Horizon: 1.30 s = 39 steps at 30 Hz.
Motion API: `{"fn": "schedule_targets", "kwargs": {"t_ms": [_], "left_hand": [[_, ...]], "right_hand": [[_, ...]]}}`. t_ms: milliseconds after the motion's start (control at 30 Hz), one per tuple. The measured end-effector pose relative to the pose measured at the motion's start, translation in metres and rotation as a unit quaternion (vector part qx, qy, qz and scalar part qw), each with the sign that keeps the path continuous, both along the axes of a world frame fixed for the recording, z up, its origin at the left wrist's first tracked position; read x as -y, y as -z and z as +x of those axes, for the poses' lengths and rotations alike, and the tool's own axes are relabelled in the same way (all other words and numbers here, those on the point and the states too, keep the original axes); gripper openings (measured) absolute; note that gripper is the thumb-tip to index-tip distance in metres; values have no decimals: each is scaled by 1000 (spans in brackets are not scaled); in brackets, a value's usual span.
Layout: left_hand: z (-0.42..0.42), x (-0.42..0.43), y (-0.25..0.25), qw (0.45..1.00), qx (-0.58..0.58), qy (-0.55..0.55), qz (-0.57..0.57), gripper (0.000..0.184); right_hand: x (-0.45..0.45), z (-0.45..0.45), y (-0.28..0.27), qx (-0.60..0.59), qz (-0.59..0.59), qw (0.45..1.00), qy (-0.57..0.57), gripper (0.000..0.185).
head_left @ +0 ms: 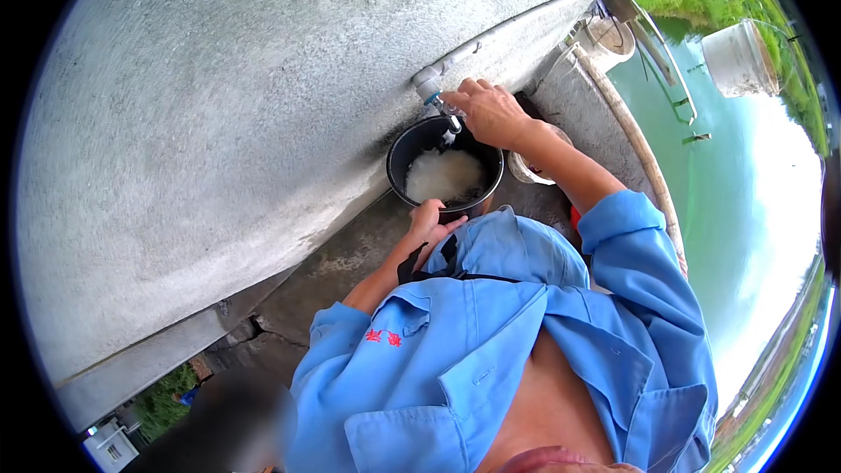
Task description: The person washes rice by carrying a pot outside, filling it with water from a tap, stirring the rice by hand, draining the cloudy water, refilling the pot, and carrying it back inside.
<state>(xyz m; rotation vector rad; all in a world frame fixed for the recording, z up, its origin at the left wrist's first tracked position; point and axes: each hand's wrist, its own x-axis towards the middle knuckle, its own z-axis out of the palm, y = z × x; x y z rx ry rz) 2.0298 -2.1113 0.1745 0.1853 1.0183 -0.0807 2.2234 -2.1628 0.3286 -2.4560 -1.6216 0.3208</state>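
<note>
A black bucket (399, 158) stands under a tap (453, 126) by the rough wall. Water runs from the tap, and foamy, whitish water (445, 177) churns inside the bucket. My right hand (492, 114) is closed at the top of the tap, its fingertips on the handle; the handle is mostly hidden. Down at the bucket's near rim, my left hand (429, 226) grips the edge, with a finger stretched along the outer side.
A grey pipe (517, 22) runs along the concrete wall (263, 79). Beside the bucket sits a whitish container (523, 170), partly behind my forearm. White buckets (606, 44) stand farther off, near a curved ledge (635, 127) bordering green water (674, 158).
</note>
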Motion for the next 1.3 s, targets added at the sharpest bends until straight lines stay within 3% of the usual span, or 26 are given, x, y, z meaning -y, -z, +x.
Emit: {"fn": "schedule_targets", "kwargs": {"t_ms": [267,333,367,433,500,567,700,833,900,967,1067,1167,1300], "left_hand": [[-10,-1,0,998,-34,-28,41,45],[-13,-1,3,997,-37,-31,67,47],[-13,-1,5,995,-53,-34,77,48],[-15,-3,5,993,-68,-35,85,50],[-19,-6,4,997,-32,-47,44,53],[-20,-8,5,998,-21,-47,39,54],[-16,-10,0,997,-16,-59,36,49],[-10,-13,-5,997,-31,-60,32,44],[-7,-13,-10,997,-35,-59,36,44],[-7,-14,-13,997,-40,-59,40,43],[-8,-14,-15,997,-21,-68,23,43],[-5,-15,-17,997,-48,-51,35,43],[-3,-14,-24,998,-58,-21,30,44]], "right_hand": [[5,-1,10,-48,38,998,23,43],[6,-2,18,-62,204,976,44,32],[9,-2,22,-64,203,976,47,32],[17,2,30,-203,275,923,179,27],[38,5,61,-180,277,921,206,22],[63,-3,76,-147,141,973,109,26],[83,-23,87,-186,40,979,72,35],[77,-35,93,-109,-4,992,72,46],[71,-39,82,-100,-120,987,-36,53],[67,-39,73,-108,-139,984,-26,60],[67,-28,78,-161,49,973,156,61],[65,-7,86,-126,218,944,212,48],[50,-3,53,-139,292,913,248,47]]}}
